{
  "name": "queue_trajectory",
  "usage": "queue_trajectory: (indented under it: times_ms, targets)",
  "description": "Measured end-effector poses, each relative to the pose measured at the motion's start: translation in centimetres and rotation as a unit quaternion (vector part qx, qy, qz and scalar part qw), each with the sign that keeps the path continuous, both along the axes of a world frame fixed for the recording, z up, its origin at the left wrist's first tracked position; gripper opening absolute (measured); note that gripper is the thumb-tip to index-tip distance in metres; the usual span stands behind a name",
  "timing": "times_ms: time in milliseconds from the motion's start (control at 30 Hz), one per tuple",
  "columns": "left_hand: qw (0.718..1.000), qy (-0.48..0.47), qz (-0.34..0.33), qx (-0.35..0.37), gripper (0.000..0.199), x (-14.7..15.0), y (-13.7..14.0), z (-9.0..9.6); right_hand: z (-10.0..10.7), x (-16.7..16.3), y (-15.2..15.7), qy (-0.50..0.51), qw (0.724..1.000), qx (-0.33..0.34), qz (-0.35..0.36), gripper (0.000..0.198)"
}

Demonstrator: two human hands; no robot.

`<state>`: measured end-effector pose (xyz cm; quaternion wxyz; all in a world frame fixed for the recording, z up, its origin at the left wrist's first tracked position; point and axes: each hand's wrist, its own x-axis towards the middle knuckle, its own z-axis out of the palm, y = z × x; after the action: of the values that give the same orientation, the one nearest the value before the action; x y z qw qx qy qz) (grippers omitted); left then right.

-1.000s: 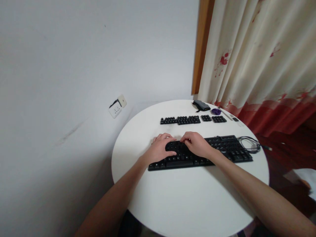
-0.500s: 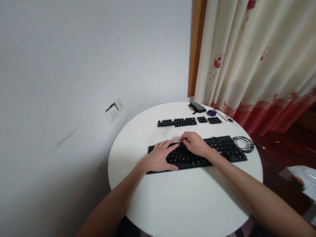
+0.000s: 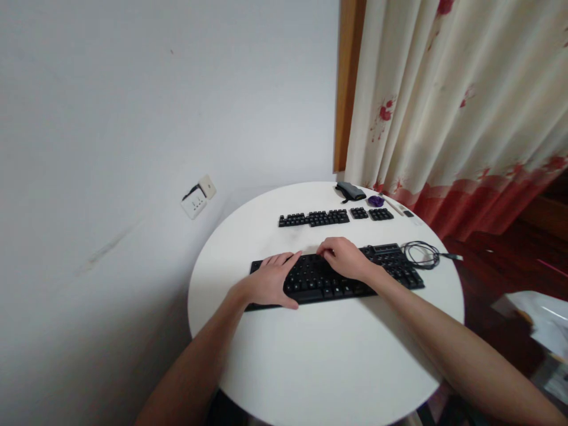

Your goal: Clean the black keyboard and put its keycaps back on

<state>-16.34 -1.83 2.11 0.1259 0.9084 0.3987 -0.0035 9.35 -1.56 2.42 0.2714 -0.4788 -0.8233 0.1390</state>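
A black keyboard [image 3: 310, 290] lies across the white round table [image 3: 328, 355]. My left hand [image 3: 268, 284] rests on its left end, fingers spread over the far edge and thumb stretched out along the near edge. Over the keyboard's far middle part is my right hand [image 3: 344, 257], its fingers curled and pressed together at the far edge. Whatever those fingertips hold, if anything, is hidden. From the keyboard's right end a coiled black cable [image 3: 417, 254] with a metal plug lies on the table. Behind the hands stand rows of loose black keycaps [image 3: 328, 218].
Smaller keycap groups [image 3: 380, 214] continue the row to the right. At the back lie a grey pouch [image 3: 351, 191], a purple bundle [image 3: 376, 201] and a thin pale stick [image 3: 393, 205]. The wall has a socket [image 3: 194, 204]; a curtain [image 3: 426, 118] hangs behind.
The keyboard has shifted left across the table, with my left hand and the cable moving along with it. My right hand stays in about the same place, still curled. The view has turned slightly.
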Motion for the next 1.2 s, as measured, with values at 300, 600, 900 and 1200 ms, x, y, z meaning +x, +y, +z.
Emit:
queue_trajectory:
  times_ms: [300, 600, 900, 1200]
  targets:
    - [0.998, -0.038, 0.023, -0.039, 0.115, -0.1, 0.3, 1.0, 0.0, 0.1, 0.1, -0.007, 1.0, -0.003, -0.003, 0.03]
    - [0.97, -0.223, 0.014, 0.091, 0.043, 1.7, 2.9, 2.6, 0.0, 0.5, 0.4, -0.013, 1.0, -0.003, -0.016, 0.03]
    - [0.98, -0.096, 0.08, 0.154, 0.031, 7.9, 11.3, 1.4, -0.7, 1.2, 1.4, -0.044, 0.996, -0.017, -0.077, 0.032]
    - [0.976, -0.086, 0.127, 0.154, 0.042, 8.5, 13.4, -2.2, -1.3, 2.0, 4.4, -0.095, 0.983, -0.021, -0.156, 0.045]
